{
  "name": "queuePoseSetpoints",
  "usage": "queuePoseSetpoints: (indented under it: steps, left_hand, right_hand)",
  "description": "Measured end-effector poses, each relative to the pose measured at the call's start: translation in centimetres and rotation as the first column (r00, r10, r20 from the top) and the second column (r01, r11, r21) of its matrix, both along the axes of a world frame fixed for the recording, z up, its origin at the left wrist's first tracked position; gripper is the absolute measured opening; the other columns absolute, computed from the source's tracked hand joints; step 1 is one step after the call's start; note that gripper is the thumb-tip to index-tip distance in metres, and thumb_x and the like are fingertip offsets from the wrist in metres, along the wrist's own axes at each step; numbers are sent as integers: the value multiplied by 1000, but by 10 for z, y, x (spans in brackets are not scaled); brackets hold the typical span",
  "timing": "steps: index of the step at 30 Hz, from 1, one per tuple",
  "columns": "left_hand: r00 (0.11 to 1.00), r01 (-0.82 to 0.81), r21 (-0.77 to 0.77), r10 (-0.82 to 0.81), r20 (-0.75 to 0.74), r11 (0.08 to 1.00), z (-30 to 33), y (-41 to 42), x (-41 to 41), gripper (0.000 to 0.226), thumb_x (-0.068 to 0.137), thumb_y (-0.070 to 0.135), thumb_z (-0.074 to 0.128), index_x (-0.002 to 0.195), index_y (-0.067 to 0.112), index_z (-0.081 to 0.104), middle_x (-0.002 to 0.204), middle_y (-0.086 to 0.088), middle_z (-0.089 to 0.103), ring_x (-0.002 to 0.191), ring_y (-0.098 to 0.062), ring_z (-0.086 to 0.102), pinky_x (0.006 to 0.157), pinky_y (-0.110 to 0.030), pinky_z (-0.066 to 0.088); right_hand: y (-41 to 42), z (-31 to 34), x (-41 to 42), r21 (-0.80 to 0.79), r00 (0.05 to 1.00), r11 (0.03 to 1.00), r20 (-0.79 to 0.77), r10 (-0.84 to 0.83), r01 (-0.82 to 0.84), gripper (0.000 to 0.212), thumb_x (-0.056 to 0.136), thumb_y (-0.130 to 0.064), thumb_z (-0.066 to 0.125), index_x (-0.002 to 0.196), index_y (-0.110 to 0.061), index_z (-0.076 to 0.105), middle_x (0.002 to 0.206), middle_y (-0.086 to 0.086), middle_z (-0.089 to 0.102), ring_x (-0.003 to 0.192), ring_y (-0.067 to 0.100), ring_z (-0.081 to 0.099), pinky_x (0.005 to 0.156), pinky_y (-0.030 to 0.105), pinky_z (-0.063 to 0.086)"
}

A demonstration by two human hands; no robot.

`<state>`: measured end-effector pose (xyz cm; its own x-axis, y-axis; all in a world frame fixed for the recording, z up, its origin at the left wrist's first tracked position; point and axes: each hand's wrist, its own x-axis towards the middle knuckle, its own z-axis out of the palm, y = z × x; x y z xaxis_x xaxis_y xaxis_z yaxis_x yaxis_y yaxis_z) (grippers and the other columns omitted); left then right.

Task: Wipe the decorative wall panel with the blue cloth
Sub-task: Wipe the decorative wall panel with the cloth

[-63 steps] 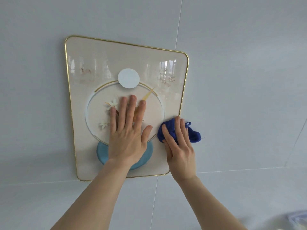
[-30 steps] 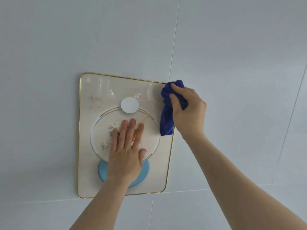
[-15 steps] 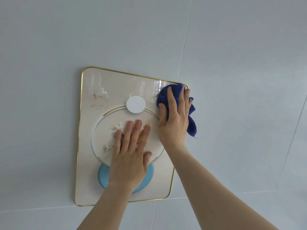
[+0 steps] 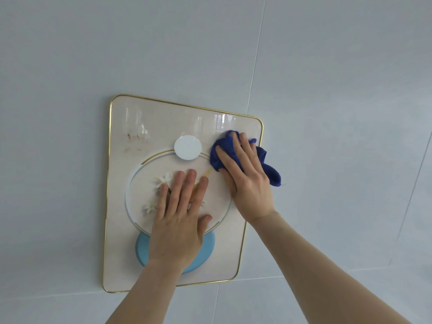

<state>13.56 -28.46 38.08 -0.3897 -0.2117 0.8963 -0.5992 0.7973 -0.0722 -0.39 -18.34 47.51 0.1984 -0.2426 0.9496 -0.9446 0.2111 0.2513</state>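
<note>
Mid-wipe at the wall: my right hand presses the blue cloth flat against the upper right part of the decorative wall panel, fingers spread over the bunched fabric rather than closed around it, while a loose tail of cloth hangs past the panel's gold edge onto the grey wall. My left hand lies open and empty, palm flat on the round floral inset, its heel covering part of the pale blue disc below; as I judge it, it steadies the panel. The two hands sit close side by side but do not touch.

The wiping looks only partly done. Brownish smudges show on the upper left of the panel, well away from the cloth, beyond the small white disc. The next move, I think, calls for sliding the cloth leftward across the top, over or around that white disc, with firm pressure on the marks, and for shifting my left hand so the centre can be reached.

No containers appear in view; nothing here holds anything.
</note>
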Motion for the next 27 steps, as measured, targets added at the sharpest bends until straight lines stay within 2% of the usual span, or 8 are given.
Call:
queuePoseSetpoints:
  steps: [6, 13, 18, 20, 22, 23, 25, 27]
  left_hand:
    - [1000, 2, 9, -2, 12, 1000, 2, 3, 5, 80, 98, 51, 46, 163, 23, 9, 173, -5, 3, 160, -28, 2, 128, -53, 13]
    - [999, -22, 22, 21, 37, 1000, 7, 10, 11, 87, 96, 50, 54, 164, 22, 7, 174, -5, 2, 160, -28, 1, 128, -53, 16]
    - [998, -43, 53, 40, 57, 998, 11, 17, 12, 91, 93, 48, 61, 164, 22, 8, 173, -7, 3, 160, -31, 0, 127, -54, 17]
    - [997, -44, 71, 39, 67, 996, 13, 21, 14, 92, 92, 45, 63, 163, 22, 10, 173, -7, 4, 160, -31, 1, 127, -54, 18]
    - [997, -20, 98, 12, 73, 995, 17, 24, 18, 90, 91, 42, 65, 163, 22, 15, 173, -6, 9, 160, -31, 4, 126, -54, 20]
    - [997, -6, 113, -3, 79, 994, 20, 26, 20, 89, 90, 41, 67, 163, 21, 18, 173, -7, 11, 160, -31, 6, 126, -54, 22]
    - [996, 21, 148, -34, 86, 989, 26, 28, 24, 89, 88, 41, 71, 161, 21, 24, 172, -7, 17, 159, -32, 11, 125, -54, 25]
    - [993, 55, 168, -71, 92, 984, 31, 30, 29, 88, 85, 40, 74, 159, 20, 31, 170, -7, 23, 158, -32, 16, 125, -53, 27]
  right_hand:
    - [7, -5, 0, 0, 996, 997, -19, -82, 82, 38, 97, 1, 69, 135, -8, 68, 153, 23, 53, 145, 44, 46, 120, 55, 40]
    - [36, -22, -9, 30, 973, 973, -41, -227, 228, 49, 85, 14, 74, 129, -5, 70, 149, 26, 56, 138, 45, 54, 104, 54, 57]
    - [69, -30, -9, 172, 917, 900, -64, -395, 400, 66, 63, 20, 78, 124, -4, 72, 145, 26, 60, 130, 42, 63, 70, 39, 64]
    - [76, -32, -5, 285, 880, 844, 8, -475, 454, 75, 54, 17, 79, 124, -7, 70, 142, 21, 63, 121, 39, 68, 54, 35, 57]
    - [82, -34, 3, 416, 834, 790, 120, -538, 450, 69, 55, 10, 81, 119, -14, 70, 131, 11, 67, 95, 35, 70, 50, 31, 44]
    - [85, -35, 7, 463, 807, 775, 186, -560, 431, 58, 62, 5, 81, 115, -16, 71, 122, 7, 69, 81, 33, 64, 52, 31, 39]
    - [94, -38, 12, 514, 715, 767, 361, -599, 383, 27, 85, -5, 66, 107, -19, 70, 107, 5, 69, 71, 31, 50, 60, 32, 35]
    - [104, -42, 14, 479, 598, 829, 586, -548, 291, 24, 94, -9, 52, 101, -21, 72, 93, 8, 72, 72, 32, 53, 60, 35, 39]
